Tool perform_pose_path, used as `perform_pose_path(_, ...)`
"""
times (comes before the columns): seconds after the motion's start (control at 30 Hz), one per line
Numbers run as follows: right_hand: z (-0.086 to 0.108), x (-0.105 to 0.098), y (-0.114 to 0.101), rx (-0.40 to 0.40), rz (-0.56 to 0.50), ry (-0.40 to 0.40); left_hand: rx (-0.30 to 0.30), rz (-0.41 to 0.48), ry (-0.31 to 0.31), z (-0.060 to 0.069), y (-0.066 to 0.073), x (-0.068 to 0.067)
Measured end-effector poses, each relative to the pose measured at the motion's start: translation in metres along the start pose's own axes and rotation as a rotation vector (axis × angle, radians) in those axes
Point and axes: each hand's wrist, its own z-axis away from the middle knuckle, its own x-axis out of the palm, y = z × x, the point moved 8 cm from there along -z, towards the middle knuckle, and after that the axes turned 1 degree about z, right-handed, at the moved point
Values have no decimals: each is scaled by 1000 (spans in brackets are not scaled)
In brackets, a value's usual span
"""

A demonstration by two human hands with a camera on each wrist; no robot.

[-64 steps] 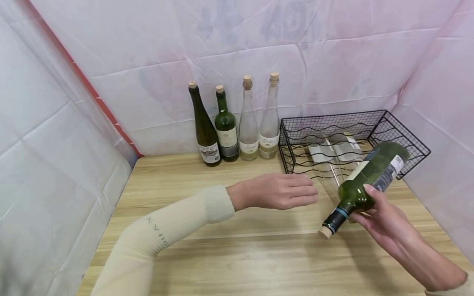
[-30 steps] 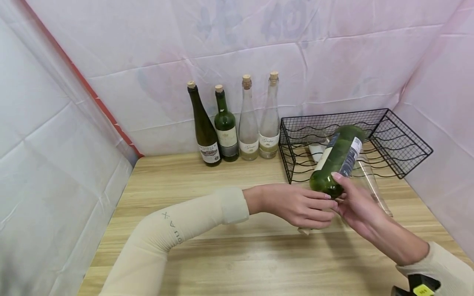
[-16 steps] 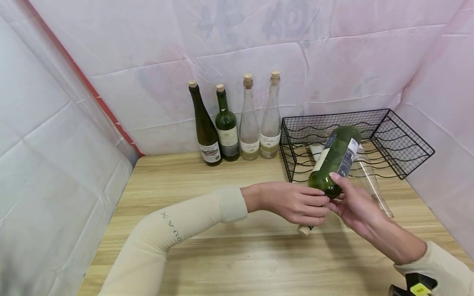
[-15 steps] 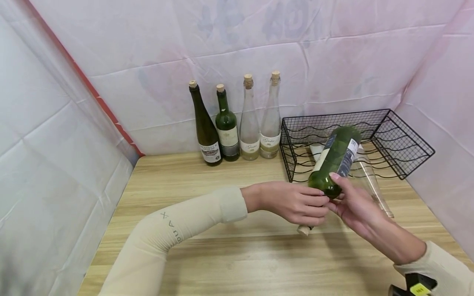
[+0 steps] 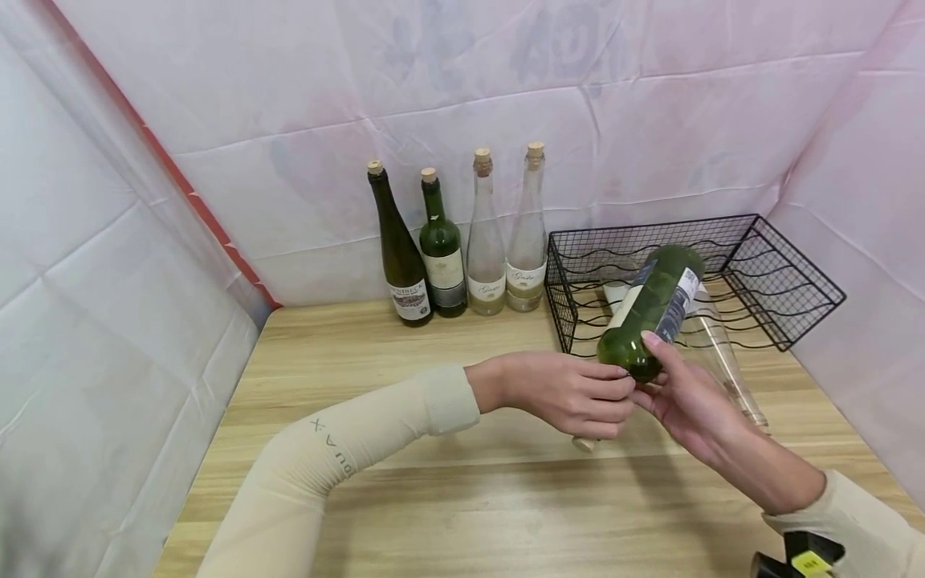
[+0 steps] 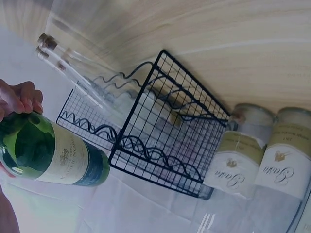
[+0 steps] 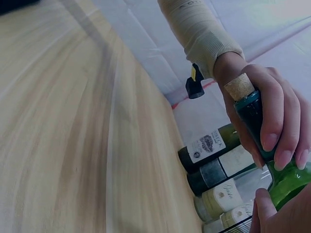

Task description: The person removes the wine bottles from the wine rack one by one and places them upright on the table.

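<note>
Above the bench (image 5: 462, 522), toward its right edge, a green bottle (image 5: 658, 301) is held cork (image 5: 584, 443) frontward: the left hand (image 5: 564, 393) curls its fingers round the neck, the right hand (image 5: 694, 405) grips the shoulder.

Standing bottles (image 5: 443, 249) left of basket (image 5: 614, 242); lying bottles (image 5: 715, 345) in basket, partly behind held bottle (image 5: 654, 309).

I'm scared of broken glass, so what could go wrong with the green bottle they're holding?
The green wine bottle might slip: the left hand grips its neck and the right hand its shoulder, but nothing supports the base.
In the head view, that base appears over the wire wine rack, so it could clink against a clear glass bottle lying there.
</note>
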Motion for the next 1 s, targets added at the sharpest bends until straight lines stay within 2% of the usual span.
perform_pose_path(0.33,-2,3,-5,-116,79,-93,8,-8,-49,5,-6,-5)
perform_pose_path(0.47,-2,-4,-11,-187,137,-95,2,-28,-49,8,-9,-7)
perform_pose_path(0.7,-7,-39,-21,-238,115,41,-20,-36,-47,16,-13,-12)
perform_pose_path(0.93,-9,-80,-37,-394,62,149,-33,-56,-10,28,-14,-21)
perform_pose_path(1.0,-9,-93,-43,-418,128,227,-41,-57,-2,31,-15,-23)
